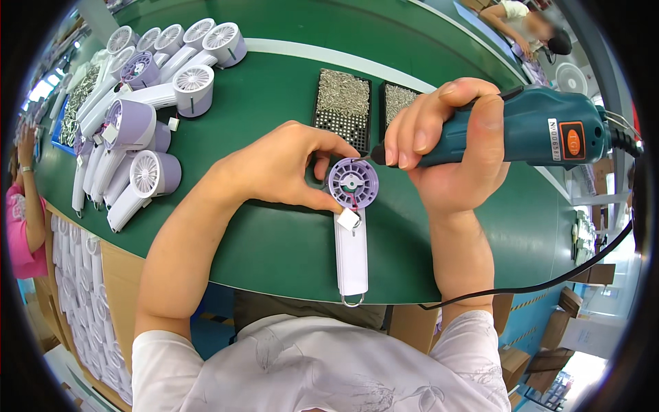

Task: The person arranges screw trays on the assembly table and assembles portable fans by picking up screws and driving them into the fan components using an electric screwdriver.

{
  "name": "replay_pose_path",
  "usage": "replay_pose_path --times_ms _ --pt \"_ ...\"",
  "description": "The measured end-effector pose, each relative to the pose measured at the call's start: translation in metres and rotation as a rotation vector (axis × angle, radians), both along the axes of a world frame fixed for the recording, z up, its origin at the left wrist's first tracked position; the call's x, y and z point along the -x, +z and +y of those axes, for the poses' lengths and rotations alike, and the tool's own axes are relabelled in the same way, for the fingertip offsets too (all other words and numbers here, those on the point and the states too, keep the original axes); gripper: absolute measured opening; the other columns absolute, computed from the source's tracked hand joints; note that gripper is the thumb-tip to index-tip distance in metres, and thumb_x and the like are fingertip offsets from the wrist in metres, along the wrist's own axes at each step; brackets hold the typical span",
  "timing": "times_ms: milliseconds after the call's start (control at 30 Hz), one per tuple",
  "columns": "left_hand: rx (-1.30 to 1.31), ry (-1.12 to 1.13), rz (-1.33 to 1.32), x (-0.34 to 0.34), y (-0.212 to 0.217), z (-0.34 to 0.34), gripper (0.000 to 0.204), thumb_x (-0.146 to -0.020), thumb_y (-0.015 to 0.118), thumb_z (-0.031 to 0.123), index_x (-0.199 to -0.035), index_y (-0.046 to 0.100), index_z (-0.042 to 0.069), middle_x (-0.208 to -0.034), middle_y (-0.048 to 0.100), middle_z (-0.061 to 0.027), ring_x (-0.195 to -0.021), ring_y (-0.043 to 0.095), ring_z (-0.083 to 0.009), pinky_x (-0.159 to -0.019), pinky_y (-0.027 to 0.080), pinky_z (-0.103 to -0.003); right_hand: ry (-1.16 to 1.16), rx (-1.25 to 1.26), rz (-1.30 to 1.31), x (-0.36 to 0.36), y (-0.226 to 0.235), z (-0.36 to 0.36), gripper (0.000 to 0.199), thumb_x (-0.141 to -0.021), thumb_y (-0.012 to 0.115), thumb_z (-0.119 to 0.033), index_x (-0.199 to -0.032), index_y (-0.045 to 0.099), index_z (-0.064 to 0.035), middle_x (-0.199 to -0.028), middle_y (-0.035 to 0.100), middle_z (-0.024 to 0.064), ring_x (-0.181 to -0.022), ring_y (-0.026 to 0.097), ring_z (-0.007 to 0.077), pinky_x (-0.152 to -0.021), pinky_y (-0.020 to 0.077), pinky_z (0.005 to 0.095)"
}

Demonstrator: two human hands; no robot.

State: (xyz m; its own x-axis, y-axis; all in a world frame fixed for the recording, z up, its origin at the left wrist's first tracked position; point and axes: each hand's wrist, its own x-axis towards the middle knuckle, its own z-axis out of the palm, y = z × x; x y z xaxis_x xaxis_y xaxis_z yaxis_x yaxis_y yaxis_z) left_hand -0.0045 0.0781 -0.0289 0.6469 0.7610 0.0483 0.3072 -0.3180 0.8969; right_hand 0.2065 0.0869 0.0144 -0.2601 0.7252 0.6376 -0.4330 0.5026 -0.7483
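A small hand-held fan with a purple round head and a white handle lies on the green table, handle toward me. My left hand pinches the left side of the purple head between thumb and fingers. My right hand grips a teal electric screwdriver, its black tip touching the upper right rim of the fan head. A small white tag hangs at the fan's neck. A black cable runs from the tool down to the right.
Two black trays of metal screws sit just beyond the fan. A pile of finished purple-and-white fans fills the table's left. Another person's arm is at far left; another person sits at top right. Cardboard boxes stand lower right.
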Motion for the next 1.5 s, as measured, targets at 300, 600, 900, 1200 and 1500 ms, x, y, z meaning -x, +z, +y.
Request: replay_pose_path --times_ms 300,600,900,1200,1500 --pt "-0.04 -0.004 0.003 0.007 -0.003 0.001 0.062 -0.062 0.093 0.025 -0.116 0.072 0.001 -0.077 0.066 -0.0075 -0.068 0.062 -0.0165 -0.062 0.051 -0.03 0.016 0.127 0.141 0.02 -0.003 -0.002 0.011 -0.1 0.056 -0.008 -0.101 0.054 0.0037 -0.063 0.057 0.0099 -0.048 0.056 0.0194 -0.046 0.0505 0.0346" --pt "-0.096 -0.048 -0.049 0.002 -0.016 -0.003 0.06 -0.065 0.092 0.028 -0.113 0.07 0.0 -0.078 0.067 -0.0095 -0.068 0.065 -0.021 -0.064 0.054 -0.033 -0.153 0.144 -0.045 0.032 -0.014 -0.014 0.016 -0.106 0.048 -0.014 -0.093 0.048 -0.003 -0.062 0.048 0.0061 -0.043 0.045 0.0156 -0.04 0.0434 0.0308" --pt "-0.139 -0.044 -0.071 0.001 -0.016 0.0 0.065 -0.063 0.092 0.029 -0.116 0.069 -0.003 -0.076 0.068 -0.0101 -0.068 0.066 -0.0212 -0.064 0.054 -0.033 -0.124 0.186 -0.051 0.034 -0.015 -0.005 0.015 -0.104 0.048 -0.01 -0.091 0.049 -0.0025 -0.062 0.047 0.0061 -0.041 0.045 0.0154 -0.039 0.0421 0.0305" --pt "-0.132 -0.022 -0.072 0.004 -0.016 -0.004 0.065 -0.063 0.091 0.03 -0.114 0.069 -0.005 -0.076 0.069 -0.0108 -0.069 0.067 -0.0212 -0.064 0.054 -0.033 -0.055 0.178 -0.088 0.035 -0.017 0.002 0.009 -0.105 0.048 -0.011 -0.099 0.048 -0.0032 -0.061 0.046 0.0053 -0.04 0.043 0.0147 -0.038 0.0411 0.0292" --pt "-0.176 -0.074 -0.078 -0.006 -0.019 -0.003 0.063 -0.065 0.09 0.032 -0.113 0.07 -0.003 -0.082 0.071 -0.0127 -0.072 0.069 -0.0232 -0.067 0.056 -0.035 -0.038 0.169 -0.087 0.017 -0.023 -0.003 0.01 -0.105 0.05 -0.013 -0.104 0.05 -0.003 -0.061 0.048 0.005 -0.041 0.045 0.0146 -0.039 0.0431 0.0303"
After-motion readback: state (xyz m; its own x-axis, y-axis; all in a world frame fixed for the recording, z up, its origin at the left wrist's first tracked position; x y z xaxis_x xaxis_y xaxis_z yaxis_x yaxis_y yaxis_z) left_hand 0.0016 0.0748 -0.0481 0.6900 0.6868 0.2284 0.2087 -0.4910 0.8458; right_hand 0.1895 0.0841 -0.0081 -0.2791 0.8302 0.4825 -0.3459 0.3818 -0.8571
